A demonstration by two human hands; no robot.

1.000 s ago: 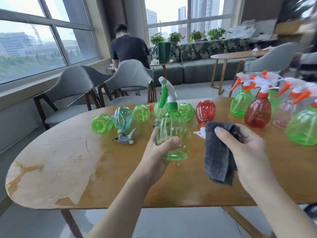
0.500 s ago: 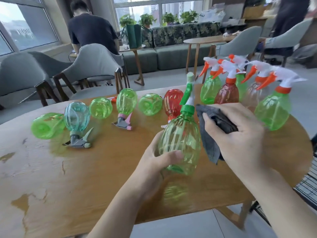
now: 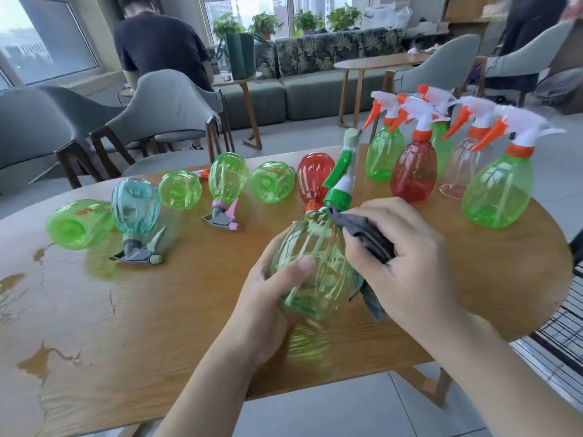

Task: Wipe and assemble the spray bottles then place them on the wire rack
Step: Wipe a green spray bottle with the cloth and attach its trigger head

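My left hand grips a green spray bottle by its lower body, holding it tilted above the wooden table. Its green and white trigger head points away from me. My right hand holds a grey cloth and presses it against the bottle's right shoulder. Several assembled bottles with orange and white heads stand upright at the table's far right. Black wire of the rack shows past the table's right edge.
Several bottles lie or stand upside down along the far left, among them a teal one and a red one. Grey chairs stand behind the table. A person in a dark shirt sits further back.
The view swung right and closer. My right hand brought the cloth from beside the bottle onto its shoulder, and the bottle now tilts more toward the right.
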